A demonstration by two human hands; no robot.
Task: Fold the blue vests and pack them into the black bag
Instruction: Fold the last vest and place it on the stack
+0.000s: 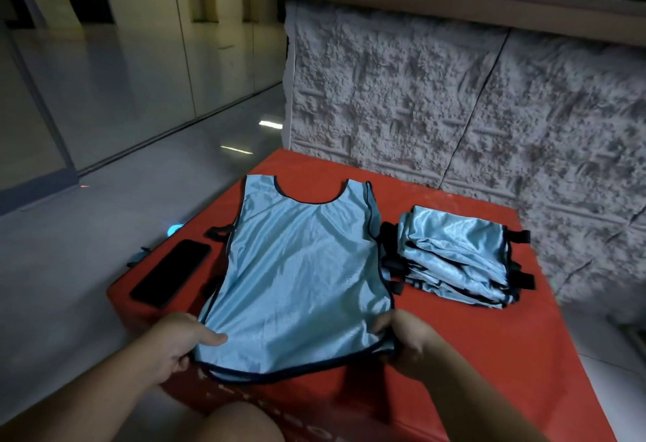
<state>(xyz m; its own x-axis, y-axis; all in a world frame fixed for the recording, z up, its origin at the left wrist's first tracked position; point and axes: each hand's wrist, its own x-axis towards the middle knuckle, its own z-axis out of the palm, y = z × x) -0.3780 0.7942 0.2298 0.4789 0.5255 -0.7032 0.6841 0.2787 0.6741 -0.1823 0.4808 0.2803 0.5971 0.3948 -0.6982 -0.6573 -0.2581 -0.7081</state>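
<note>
Left hand (178,340) and right hand (402,333) pinch, fingers clamped, the hem corners of the shiny light-blue vest with dark trim (300,267) spread on the red mat (489,354). Keep the hem taut, fold evenly towards the neckline; beyond-right sits the folded blue stack (458,253)

One light-blue vest (300,267) with dark trim, spread flat on the mat. One stack of folded blue vests (458,256) to its right; the number of vests in the stack cannot be counted from the layered edges. One red mat (472,354). One dark phone (171,272), lying on the mat's left edge. Two hands: left hand (178,343) and right hand (405,336), one at each lower corner of the spread vest. Several black straps jut from the stack; their number is unclear.
</note>
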